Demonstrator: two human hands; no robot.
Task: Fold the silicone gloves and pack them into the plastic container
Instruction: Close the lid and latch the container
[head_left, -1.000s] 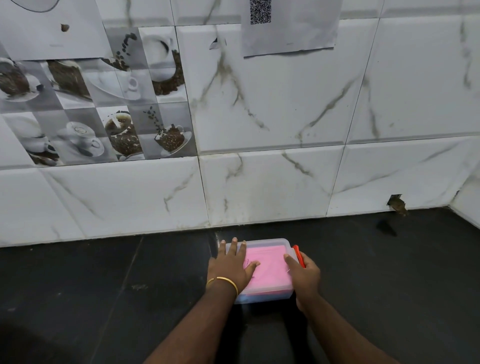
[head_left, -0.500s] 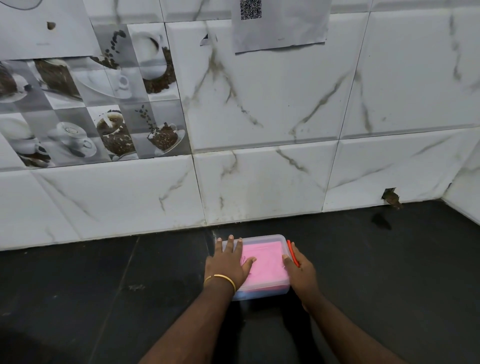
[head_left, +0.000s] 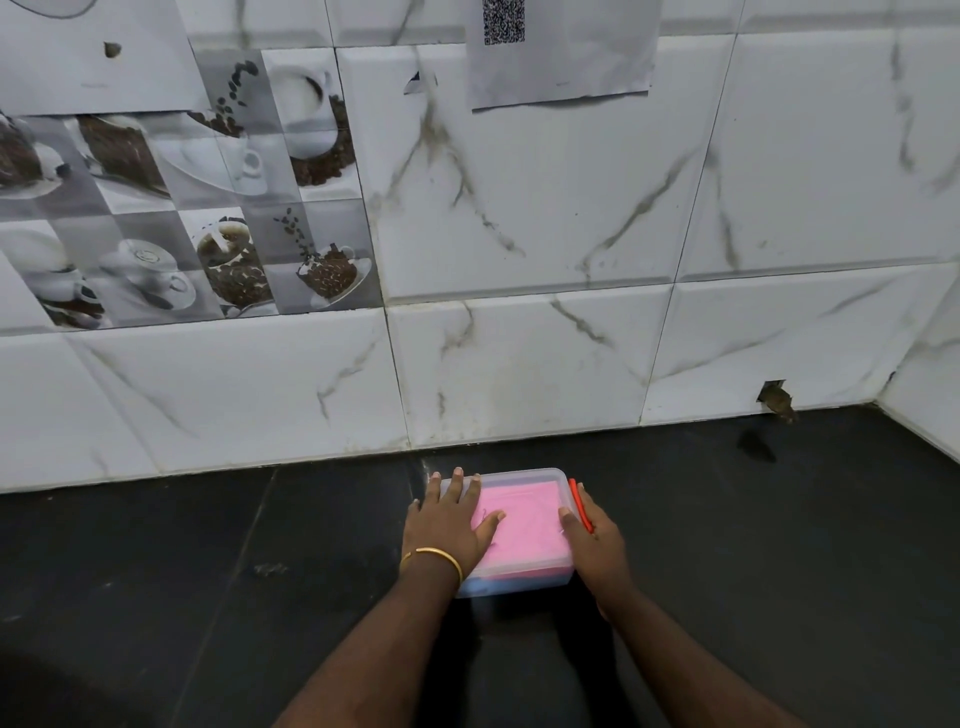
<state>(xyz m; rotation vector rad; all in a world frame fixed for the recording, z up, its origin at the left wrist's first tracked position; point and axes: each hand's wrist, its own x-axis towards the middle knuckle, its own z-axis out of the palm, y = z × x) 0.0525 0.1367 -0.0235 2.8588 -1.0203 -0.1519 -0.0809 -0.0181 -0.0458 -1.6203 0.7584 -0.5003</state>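
Head view: plastic container (head_left: 511, 574) sits on the dark counter (head_left: 208, 571) near the wall, pink gloves (head_left: 524, 519) inside under the lid. Left hand (head_left: 448, 525) lies flat, fingers spread on the lid; right hand (head_left: 592, 540) cups the red latch (head_left: 579, 503) side, grip unclear. Judgement: press evenly, then snap the latch.

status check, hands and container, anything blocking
Left hand flat on container lid. Right hand at red latch. Pink gloves inside. Counter unobstructed.

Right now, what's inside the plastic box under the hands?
Something flat and pink shows through the plastic container's clear lid, with a blue layer below it. The left hand covers part of it. Whether these are gloves can't be told.
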